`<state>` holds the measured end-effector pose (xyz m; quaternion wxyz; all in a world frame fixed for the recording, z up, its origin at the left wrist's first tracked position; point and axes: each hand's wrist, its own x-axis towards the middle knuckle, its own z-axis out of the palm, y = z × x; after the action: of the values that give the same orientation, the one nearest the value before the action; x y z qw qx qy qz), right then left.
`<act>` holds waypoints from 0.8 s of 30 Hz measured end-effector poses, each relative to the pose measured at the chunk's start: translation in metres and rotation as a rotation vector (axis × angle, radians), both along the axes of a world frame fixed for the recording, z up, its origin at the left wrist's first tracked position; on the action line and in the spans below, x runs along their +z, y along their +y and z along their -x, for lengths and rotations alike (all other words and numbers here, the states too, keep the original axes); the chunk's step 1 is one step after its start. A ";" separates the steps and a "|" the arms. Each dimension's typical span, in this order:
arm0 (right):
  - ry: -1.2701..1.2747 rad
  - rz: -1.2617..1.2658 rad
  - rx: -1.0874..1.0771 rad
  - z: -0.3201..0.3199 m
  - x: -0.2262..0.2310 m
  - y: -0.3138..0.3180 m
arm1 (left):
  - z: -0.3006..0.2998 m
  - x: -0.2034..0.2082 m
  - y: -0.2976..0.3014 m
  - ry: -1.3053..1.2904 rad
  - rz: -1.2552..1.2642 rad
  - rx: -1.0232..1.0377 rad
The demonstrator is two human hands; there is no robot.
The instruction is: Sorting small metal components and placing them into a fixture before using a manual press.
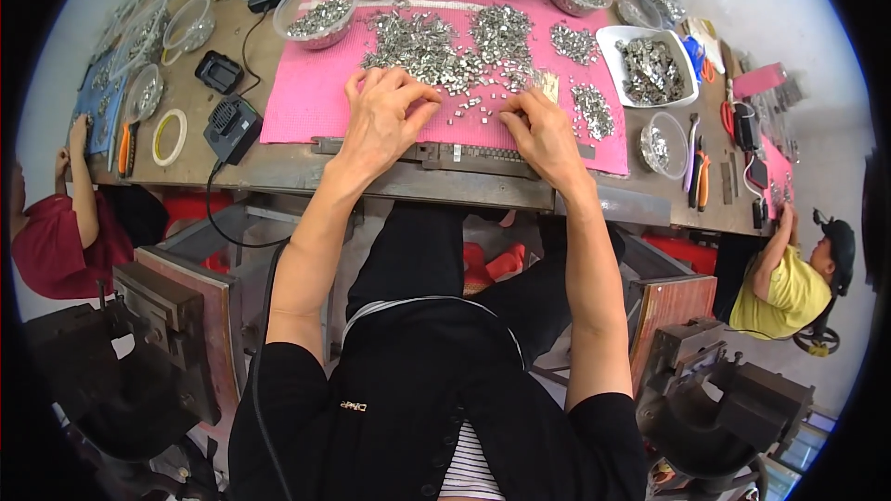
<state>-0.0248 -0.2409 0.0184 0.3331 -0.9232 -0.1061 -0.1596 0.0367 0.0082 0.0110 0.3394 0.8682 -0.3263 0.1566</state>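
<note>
My left hand is over the pink mat, its thumb and forefinger brought together near the small metal pieces. What they hold, if anything, is too small to make out. To the right, my right hand has its thumb and forefinger pinched beside a few loose pieces; I cannot tell what is between them. Between the hands, along the table's front edge, lies a long metal bar fixture with a row of small pieces on it. A large spread of silvery metal pieces covers the mat beyond.
Clear plastic tubs of metal parts line the back. A white tray of parts, pliers and a small tub are at right. A black charger and tape roll lie left. Two co-workers sit at either side.
</note>
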 end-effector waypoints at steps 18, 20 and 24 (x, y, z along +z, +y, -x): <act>-0.106 0.065 -0.006 0.003 -0.013 0.016 | -0.001 -0.002 -0.027 -0.066 -0.133 -0.064; -0.082 0.021 -0.010 0.003 -0.014 0.016 | -0.001 -0.002 -0.027 -0.064 -0.147 -0.062; -0.033 0.017 -0.009 0.002 -0.012 0.016 | -0.001 0.000 -0.027 -0.004 -0.165 -0.048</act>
<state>-0.0273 -0.2252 0.0062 0.3227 -0.9237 -0.1091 -0.1755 0.0373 -0.0190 0.0111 0.2698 0.8848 -0.3593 0.1231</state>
